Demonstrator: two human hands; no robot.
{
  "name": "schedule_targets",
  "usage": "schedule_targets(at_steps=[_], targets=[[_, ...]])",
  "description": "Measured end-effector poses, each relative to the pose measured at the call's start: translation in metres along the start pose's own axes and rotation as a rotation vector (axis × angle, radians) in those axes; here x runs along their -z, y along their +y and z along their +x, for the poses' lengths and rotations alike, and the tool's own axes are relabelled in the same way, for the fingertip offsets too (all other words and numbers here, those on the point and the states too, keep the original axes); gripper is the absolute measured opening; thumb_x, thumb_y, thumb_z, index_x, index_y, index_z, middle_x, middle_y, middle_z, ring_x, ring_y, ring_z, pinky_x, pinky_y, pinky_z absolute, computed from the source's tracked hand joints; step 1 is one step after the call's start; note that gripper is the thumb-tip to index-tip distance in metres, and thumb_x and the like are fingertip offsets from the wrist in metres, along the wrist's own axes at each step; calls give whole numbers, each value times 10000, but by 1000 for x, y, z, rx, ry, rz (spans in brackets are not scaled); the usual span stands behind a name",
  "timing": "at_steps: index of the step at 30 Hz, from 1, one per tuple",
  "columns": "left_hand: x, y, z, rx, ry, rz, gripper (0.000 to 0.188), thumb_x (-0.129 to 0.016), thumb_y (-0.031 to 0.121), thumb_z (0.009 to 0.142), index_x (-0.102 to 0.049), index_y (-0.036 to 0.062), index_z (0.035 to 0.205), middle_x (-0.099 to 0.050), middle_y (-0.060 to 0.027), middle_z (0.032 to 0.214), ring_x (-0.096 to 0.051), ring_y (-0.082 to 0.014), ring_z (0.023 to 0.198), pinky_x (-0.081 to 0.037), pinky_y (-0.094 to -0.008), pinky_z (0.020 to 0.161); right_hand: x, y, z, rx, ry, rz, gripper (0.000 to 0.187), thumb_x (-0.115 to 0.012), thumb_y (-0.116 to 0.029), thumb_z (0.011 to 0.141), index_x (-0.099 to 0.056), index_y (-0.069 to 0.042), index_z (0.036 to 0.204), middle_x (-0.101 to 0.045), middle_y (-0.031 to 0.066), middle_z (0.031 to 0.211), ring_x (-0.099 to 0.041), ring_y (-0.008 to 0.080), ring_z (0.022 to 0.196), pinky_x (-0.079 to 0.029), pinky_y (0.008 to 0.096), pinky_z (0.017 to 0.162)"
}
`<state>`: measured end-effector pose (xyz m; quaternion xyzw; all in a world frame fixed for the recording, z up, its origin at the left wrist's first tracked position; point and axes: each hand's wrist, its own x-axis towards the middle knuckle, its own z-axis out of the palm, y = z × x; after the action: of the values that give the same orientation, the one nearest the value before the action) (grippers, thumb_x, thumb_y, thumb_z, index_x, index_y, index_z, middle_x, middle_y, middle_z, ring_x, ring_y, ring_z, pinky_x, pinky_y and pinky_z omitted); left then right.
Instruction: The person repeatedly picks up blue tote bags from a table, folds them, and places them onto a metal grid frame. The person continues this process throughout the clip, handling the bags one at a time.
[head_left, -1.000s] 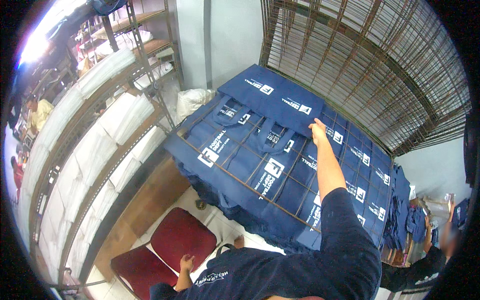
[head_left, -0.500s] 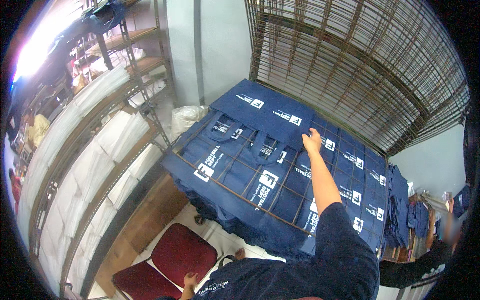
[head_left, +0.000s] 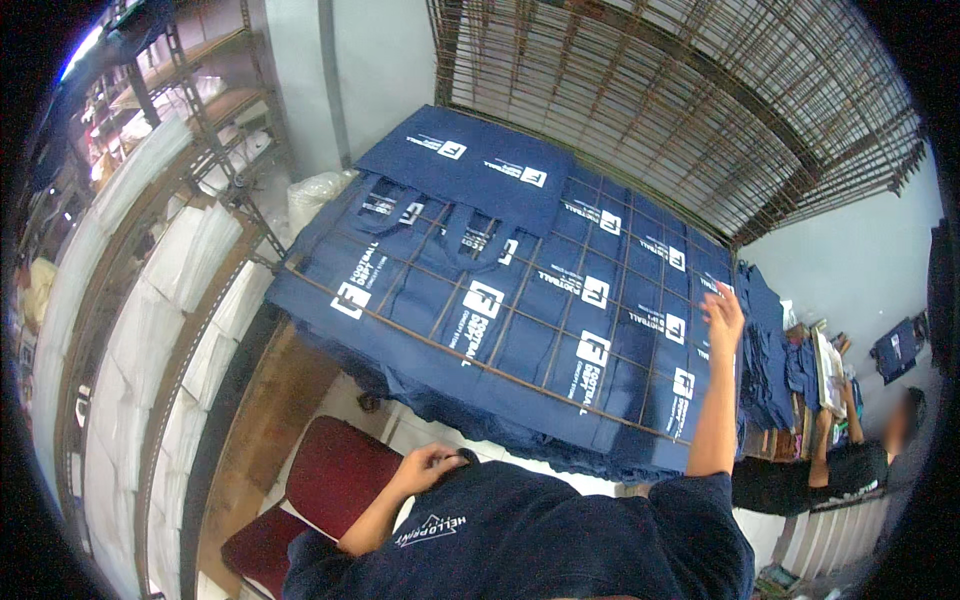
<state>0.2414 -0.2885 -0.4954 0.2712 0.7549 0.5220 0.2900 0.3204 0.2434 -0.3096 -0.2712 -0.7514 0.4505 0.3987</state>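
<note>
My right hand [head_left: 725,318] is held over the right end of a wire drying rack [head_left: 560,383]. Its fingers are bent apart and nothing is in them. Under the wires lie several navy fabric panels [head_left: 520,350] with white prints. On top, at the far left, rest navy tote bags [head_left: 480,165], their handles [head_left: 470,262] hanging toward me over the wires. My left hand [head_left: 432,468] is in front of my shirt with its fingers curled together. A small dark edge shows at its fingertips, but what they hold, if anything, is hidden.
Shelves on the left carry stacks of white sheets [head_left: 160,330]. A red chair [head_left: 340,470] stands below the rack's near edge. More wire racks [head_left: 640,90] tilt up behind. At right, a co-worker [head_left: 850,465] is beside hanging navy cloth [head_left: 765,350].
My right hand has moved right, away from the tote bags, along the rack. My left hand has come up in front of my shirt. The view has swung to the right.
</note>
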Motion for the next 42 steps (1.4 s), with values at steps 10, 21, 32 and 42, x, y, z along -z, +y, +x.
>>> schedule_targets(at_steps=[10,21,32,42], targets=[[-41,267,64,-1105,-1046,-443,411,-608,243,832,-547,24,1174,-581,-116,938,-543,-274,839,-418,-371,736,210,41,-103,-62,625,-102,319,-616,-202,852,-566,-114,1155,-615,6,878,-569,68,722,-402,183,574],[-173,358,21,-1114,-1267,-941,156,-504,141,878,-601,20,898,-627,-81,923,-586,-257,871,-426,-393,798,354,17,-114,60,443,-331,326,-590,-101,870,-533,-33,1184,-544,-30,784,-473,43,672,-397,182,590],[-291,412,35,-1111,-1396,-722,281,-412,175,933,-634,8,894,-658,-113,919,-615,-241,850,-399,-392,785,439,93,-91,48,827,514,322,-619,-146,840,-542,-72,1144,-609,30,923,-570,103,766,-448,232,614],[-329,277,39,-411,-826,-431,143,-636,77,819,-590,2,931,-589,-98,914,-567,-187,855,-441,-311,771,282,95,-130,289,110,-357,460,-703,-250,714,-579,-74,1121,-515,158,1160,-458,326,1105,-355,416,942]])
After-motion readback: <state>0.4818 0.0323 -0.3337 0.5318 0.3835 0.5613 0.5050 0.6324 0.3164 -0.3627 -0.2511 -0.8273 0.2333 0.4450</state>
